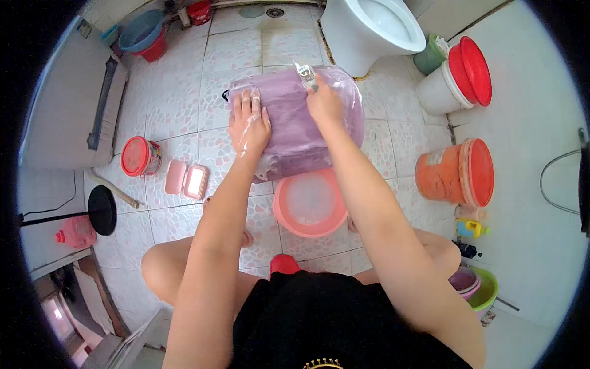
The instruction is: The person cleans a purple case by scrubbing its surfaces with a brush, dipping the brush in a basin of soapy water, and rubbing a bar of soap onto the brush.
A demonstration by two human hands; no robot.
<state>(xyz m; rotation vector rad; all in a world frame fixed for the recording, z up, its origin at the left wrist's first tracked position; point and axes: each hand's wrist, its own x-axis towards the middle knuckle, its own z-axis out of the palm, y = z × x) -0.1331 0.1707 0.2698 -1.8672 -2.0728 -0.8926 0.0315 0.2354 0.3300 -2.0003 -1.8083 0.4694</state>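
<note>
A wet purple bag (287, 111), boxy like a case, lies on the tiled floor in front of me with whitish suds smeared over it. My left hand (250, 123) rests flat on its left side, fingers stretched out and foam on the back of the hand. Near the bag's far right end, my right hand (324, 101) is closed around a flat brush (305, 72) with a labelled metal band. The brush's tip points away from me, over the bag's far edge. Against the near side stands a pink basin (281, 212) of cloudy water.
An open pink soap box (176, 177) and a small red bucket (141, 156) are on the left. Orange (439, 172) and white (437, 92) buckets line the right wall. Behind the bag stands a toilet (350, 40). A grey-white appliance (67, 98) is at far left.
</note>
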